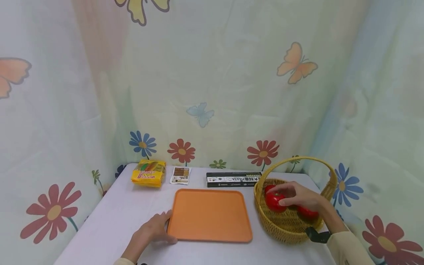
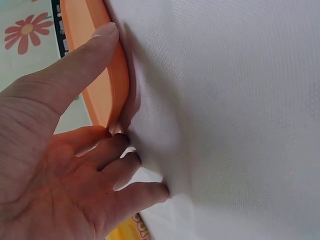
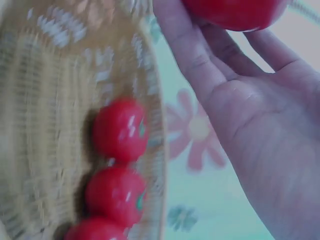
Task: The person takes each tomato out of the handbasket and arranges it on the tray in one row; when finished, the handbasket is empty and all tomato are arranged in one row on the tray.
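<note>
My right hand (image 1: pixel 299 195) grips a red tomato (image 1: pixel 275 202) by its top, over the left part of a wicker basket (image 1: pixel 288 235). In the right wrist view the held tomato (image 3: pixel 237 11) is cut off by the top edge, with fingers against it. Other tomatoes (image 3: pixel 120 131) lie in a row along the basket's wall. My left hand (image 1: pixel 153 229) touches the near-left corner of an orange tray (image 1: pixel 210 215). Its thumb lies straight along the tray's rim (image 2: pixel 117 80), while the other fingers rest loosely spread on the cloth.
Behind the tray, a yellow packet (image 1: pixel 149 173), a small white-and-brown sachet (image 1: pixel 180 175) and a black-and-white pasta box (image 1: pixel 233 179) lie along the back. The basket's tall handle (image 1: pixel 298 159) arches over my right hand. Printed curtains (image 1: pixel 212 81) enclose the white-covered table.
</note>
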The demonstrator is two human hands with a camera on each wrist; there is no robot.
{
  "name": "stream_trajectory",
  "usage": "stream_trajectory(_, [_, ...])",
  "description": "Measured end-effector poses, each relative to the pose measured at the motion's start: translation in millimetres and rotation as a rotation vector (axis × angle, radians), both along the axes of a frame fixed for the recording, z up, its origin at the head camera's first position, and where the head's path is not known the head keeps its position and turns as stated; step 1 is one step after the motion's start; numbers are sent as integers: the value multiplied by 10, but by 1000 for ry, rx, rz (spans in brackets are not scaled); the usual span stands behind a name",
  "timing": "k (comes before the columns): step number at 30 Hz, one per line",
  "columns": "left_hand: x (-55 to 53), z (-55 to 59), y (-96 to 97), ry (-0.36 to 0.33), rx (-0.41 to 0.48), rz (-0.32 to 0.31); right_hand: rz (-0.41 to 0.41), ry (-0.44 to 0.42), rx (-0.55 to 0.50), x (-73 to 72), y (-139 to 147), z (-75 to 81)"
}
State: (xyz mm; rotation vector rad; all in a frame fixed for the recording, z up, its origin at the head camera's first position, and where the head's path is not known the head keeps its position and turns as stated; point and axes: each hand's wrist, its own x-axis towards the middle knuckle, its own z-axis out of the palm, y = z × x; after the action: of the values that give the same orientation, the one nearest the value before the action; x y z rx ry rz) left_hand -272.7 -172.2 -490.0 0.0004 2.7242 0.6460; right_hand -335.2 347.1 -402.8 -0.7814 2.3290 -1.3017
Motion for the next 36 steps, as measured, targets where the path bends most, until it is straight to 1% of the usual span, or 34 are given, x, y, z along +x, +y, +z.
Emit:
stream_trajectory(2, [0,6,5,-4,-2,1,78,-5,-74,74,-121,23])
stream_trajectory(5, [5,14,7,-6,0,4,183,-9,-162,160,-415,26])
stream_trajectory(7, [3,28,-2,-1,-1,5,216,-16,-191,191,-672,11])
stream_trajectory(9, [-4,42,-20,7,0,8,218,-24,-199,200,-968,-24])
stream_trajectory(12, [-9,33,-38,15,21,19,161,-34,-193,219,-1456,-147])
stream_trajectory(15, [1,-25,-47,8,49,31,58,-16,-169,231,-1944,-382])
stream_trajectory(19, [6,-103,-37,3,78,44,-138,89,-109,232,-2526,-725])
stream_trajectory(23, [15,-106,-25,24,100,50,-277,179,-94,208,-2980,-920])
stream_trajectory(26, [50,-119,-1,57,139,50,-341,198,-112,173,-3173,-1018])
stream_trajectory(28, [70,-151,32,86,182,68,-379,206,-127,149,-3231,-1080])
stream_trajectory(30, [85,-209,63,98,208,92,-407,201,-134,132,-3252,-1135])
stream_trajectory(33, [89,-292,86,107,243,127,-434,194,-137,115,-3270,-1194])
stream_trajectory(36, [81,-331,79,110,277,121,-448,184,-131,90,-3296,-1220])
